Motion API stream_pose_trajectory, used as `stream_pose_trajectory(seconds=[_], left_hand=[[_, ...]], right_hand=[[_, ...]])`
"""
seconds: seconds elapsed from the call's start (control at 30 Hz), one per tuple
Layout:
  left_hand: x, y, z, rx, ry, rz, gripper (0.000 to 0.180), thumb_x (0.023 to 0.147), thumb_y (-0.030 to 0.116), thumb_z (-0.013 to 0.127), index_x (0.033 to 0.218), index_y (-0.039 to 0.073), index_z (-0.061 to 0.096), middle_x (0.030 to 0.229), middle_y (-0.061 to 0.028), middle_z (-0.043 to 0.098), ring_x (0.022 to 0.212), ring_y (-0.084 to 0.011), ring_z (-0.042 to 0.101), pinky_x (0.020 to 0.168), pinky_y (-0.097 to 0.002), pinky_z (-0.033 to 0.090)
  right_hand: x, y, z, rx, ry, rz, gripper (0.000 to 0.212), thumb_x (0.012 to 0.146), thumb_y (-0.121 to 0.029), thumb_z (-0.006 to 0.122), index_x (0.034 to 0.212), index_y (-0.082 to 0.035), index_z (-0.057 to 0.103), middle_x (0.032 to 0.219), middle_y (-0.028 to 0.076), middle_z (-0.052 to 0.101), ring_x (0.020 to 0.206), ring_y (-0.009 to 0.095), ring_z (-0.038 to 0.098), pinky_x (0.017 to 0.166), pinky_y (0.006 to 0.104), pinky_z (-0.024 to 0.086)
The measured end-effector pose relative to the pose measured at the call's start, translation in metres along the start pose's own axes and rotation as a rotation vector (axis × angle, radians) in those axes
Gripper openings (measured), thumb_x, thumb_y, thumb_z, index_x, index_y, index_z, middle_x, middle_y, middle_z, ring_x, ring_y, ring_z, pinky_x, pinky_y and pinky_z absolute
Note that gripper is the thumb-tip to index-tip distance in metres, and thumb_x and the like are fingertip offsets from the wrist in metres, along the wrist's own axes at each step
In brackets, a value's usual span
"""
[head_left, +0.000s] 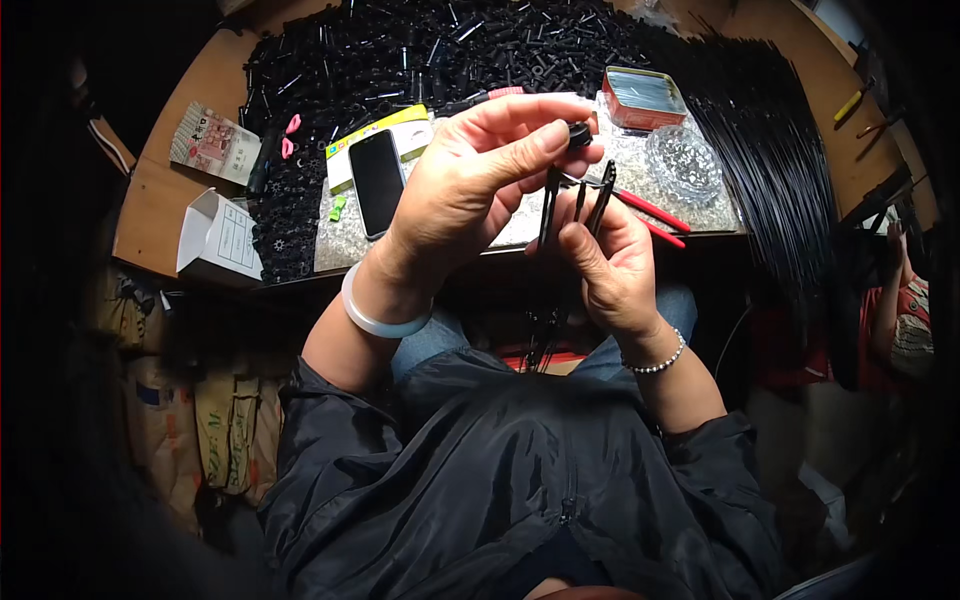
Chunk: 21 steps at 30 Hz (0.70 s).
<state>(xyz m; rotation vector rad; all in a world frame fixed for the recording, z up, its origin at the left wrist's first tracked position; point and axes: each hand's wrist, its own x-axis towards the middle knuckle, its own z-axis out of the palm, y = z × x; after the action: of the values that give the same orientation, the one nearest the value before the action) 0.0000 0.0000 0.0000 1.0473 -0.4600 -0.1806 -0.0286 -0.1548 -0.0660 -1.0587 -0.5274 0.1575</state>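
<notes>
Between thumb and fingers, my left hand (455, 190) pinches a small round black part (579, 135), held up above the table's near edge. Just below it, my right hand (618, 275) is closed around several thin black ribs (603, 200), like those of an umbrella, their tips pointing up toward the round part. Another dark rib (549, 205) stands upright between the two hands. Whether the ribs are joined to the round part is hard to make out. Dark ends (540, 340) hang below, over my lap. Red-handled pliers (655, 212) lie behind my right hand.
A heap of black plastic parts (420, 50) covers the far table. Long black rods (765, 150) droop over the right edge. Nearby are a phone (377, 182), a glass ashtray (685, 162), a tin of thin pins (643, 92) and an open white box (220, 238).
</notes>
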Motion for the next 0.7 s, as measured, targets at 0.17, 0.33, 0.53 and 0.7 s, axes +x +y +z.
stream_pose_trajectory(seconds=[0.17, 0.33, 0.53, 0.7], left_hand=[[-0.001, -0.005, 0.000, -0.105, -0.065, -0.005, 0.028, 0.093, 0.009, 0.049, 0.117, -0.004, 0.054, 0.125, -0.0193, 0.051, 0.095, -0.0191, 0.063, 0.083, -0.0278, 0.053], [-0.001, -0.008, -0.001, -0.057, -0.025, 0.007, 0.027, 0.094, 0.009, 0.047, 0.117, -0.004, 0.054, 0.125, -0.0203, 0.051, 0.094, -0.0182, 0.063, 0.083, -0.0275, 0.053], [-0.001, -0.008, -0.002, -0.150, -0.064, -0.002, 0.026, 0.091, 0.006, 0.050, 0.116, -0.003, 0.055, 0.117, -0.0179, 0.056, 0.093, -0.0184, 0.063, 0.084, -0.0285, 0.052], [-0.002, -0.008, -0.002, -0.072, -0.034, 0.006, 0.025, 0.088, 0.007, 0.057, 0.110, -0.003, 0.057, 0.108, -0.0156, 0.061, 0.092, -0.0197, 0.063, 0.084, -0.0296, 0.052]], right_hand=[[0.000, -0.003, -0.001, -0.040, 0.037, -0.007, 0.029, 0.088, -0.022, 0.061, 0.106, 0.000, 0.054, 0.091, 0.005, 0.061, 0.081, 0.013, 0.062, 0.076, 0.0270, 0.051], [0.002, 0.004, -0.004, -0.020, 0.032, -0.013, 0.030, 0.089, -0.020, 0.061, 0.109, 0.000, 0.053, 0.092, 0.005, 0.061, 0.081, 0.013, 0.061, 0.076, 0.0262, 0.050], [0.004, 0.005, -0.005, -0.028, 0.027, -0.035, 0.034, 0.089, -0.019, 0.060, 0.116, 0.001, 0.052, 0.094, 0.005, 0.060, 0.081, 0.013, 0.061, 0.076, 0.0259, 0.050], [0.004, 0.006, -0.006, -0.008, 0.017, -0.030, 0.030, 0.089, -0.018, 0.060, 0.112, 0.001, 0.053, 0.093, 0.004, 0.060, 0.081, 0.013, 0.061, 0.075, 0.0260, 0.050]])
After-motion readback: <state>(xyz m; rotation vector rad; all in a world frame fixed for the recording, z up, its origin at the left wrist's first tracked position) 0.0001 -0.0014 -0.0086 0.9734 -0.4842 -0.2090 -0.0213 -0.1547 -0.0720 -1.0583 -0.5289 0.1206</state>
